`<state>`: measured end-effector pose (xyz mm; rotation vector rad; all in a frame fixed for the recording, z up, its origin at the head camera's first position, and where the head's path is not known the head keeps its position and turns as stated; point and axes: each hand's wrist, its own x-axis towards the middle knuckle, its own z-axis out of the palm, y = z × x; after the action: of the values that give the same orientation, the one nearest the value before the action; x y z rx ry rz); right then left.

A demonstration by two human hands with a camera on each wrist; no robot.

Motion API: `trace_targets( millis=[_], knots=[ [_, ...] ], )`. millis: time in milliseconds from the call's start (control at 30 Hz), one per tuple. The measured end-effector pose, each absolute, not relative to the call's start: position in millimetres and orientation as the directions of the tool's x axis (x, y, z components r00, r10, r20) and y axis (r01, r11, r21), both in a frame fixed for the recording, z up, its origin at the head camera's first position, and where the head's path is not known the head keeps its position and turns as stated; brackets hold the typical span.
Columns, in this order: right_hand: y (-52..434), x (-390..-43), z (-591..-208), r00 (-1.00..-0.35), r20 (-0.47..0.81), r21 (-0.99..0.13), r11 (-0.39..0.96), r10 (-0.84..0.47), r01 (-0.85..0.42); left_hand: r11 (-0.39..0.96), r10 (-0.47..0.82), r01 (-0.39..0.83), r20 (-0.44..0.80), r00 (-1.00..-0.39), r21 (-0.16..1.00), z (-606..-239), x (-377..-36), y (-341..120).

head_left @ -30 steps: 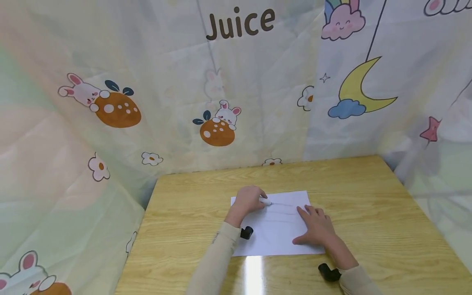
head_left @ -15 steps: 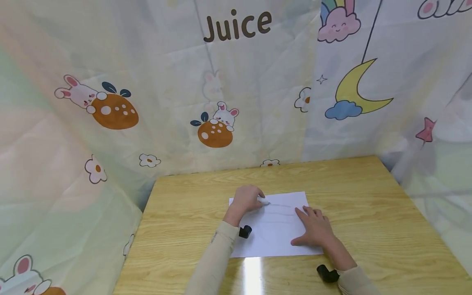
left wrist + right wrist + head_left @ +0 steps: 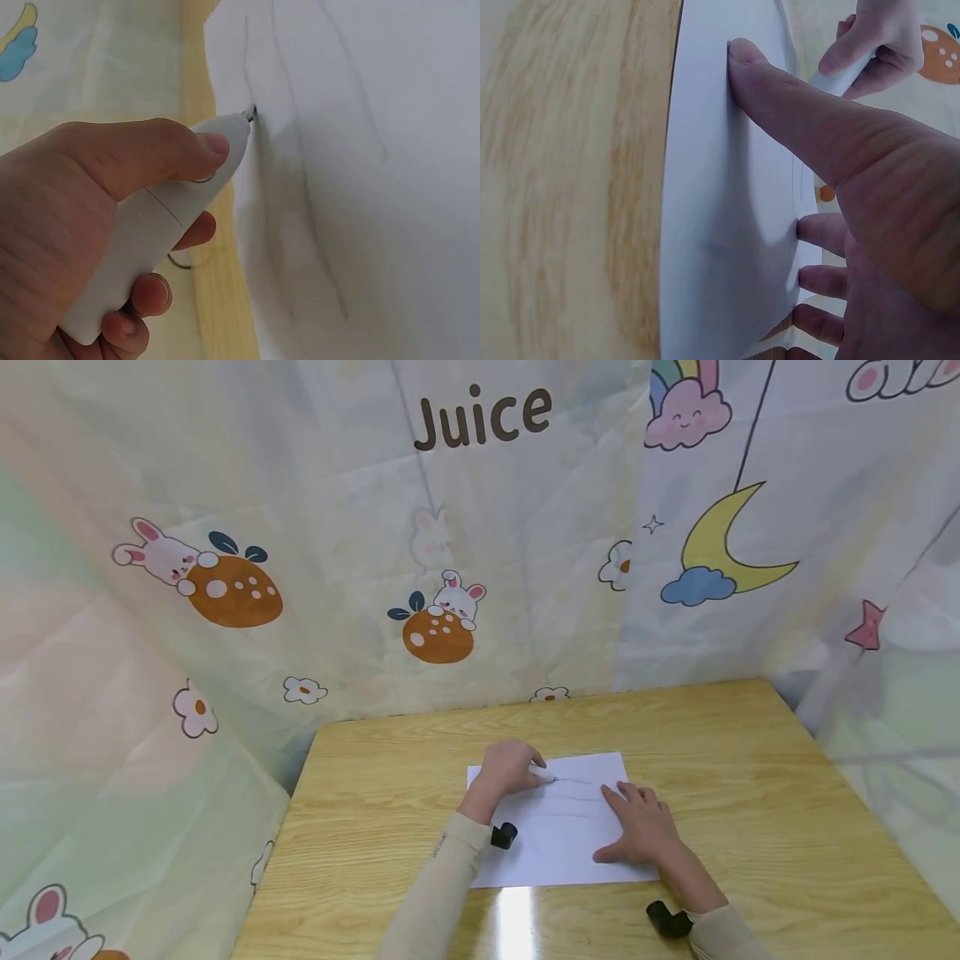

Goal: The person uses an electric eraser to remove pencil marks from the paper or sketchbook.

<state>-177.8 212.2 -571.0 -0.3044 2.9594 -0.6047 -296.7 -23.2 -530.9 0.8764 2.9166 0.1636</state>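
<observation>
My left hand (image 3: 508, 768) grips a thick white pen-shaped tool (image 3: 161, 210), its thumb lying by a button near the narrow front end. The dark tip (image 3: 251, 112) meets the sheet of white paper (image 3: 547, 852) at the end of a thin grey line (image 3: 247, 52). Two more grey lines run roughly alongside this one, nearer me. On the paper's right side rests my right hand (image 3: 643, 827), fingers spread and thumb stretched toward the left. In the right wrist view its thumb (image 3: 795, 101) presses on the sheet.
The paper lies on a wood-grain table (image 3: 390, 827). Behind the table hangs a printed cloth (image 3: 525, 610), which also covers both sides. Black wrist devices (image 3: 669, 920) sit at both wrists. A bright light reflection shows on the table's front part.
The tool's tip has shifted slightly right along the far grey line. My right hand stays in place on the paper. The head view has moved a little.
</observation>
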Motion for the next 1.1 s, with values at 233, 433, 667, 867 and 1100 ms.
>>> trace_targets(
  millis=[233, 433, 667, 867, 1100],
  knots=[
    [212.1, -175.5, -576.6, -0.974, -0.063, -0.39, 0.904, -0.218, -0.177, 0.822, 0.562, 0.551, -0.047, -0.826, 0.142, -535.5, -291.7, -21.8],
    [209.9, -170.7, -574.8, -0.972, -0.062, -0.404, 0.896, -0.227, -0.184, 0.84, 0.535, 0.524, -0.051, -0.843, 0.144, -536.9, -286.8, -24.1],
    [210.4, -175.2, -571.9, -0.974, -0.048, -0.386, 0.904, -0.221, -0.186, 0.814, 0.574, 0.57, -0.008, -0.819, 0.116, -534.0, -291.5, -15.3],
    [212.8, -176.0, -574.4, -0.975, -0.038, -0.402, 0.896, -0.221, -0.187, 0.847, 0.528, 0.525, -0.02, -0.849, 0.089, -528.6, -292.1, -27.1],
    [213.0, -177.1, -573.5, -0.975, -0.057, -0.403, 0.898, -0.215, -0.174, 0.825, 0.561, 0.554, -0.039, -0.827, 0.111, -528.4, -287.6, -16.7]
  ],
)
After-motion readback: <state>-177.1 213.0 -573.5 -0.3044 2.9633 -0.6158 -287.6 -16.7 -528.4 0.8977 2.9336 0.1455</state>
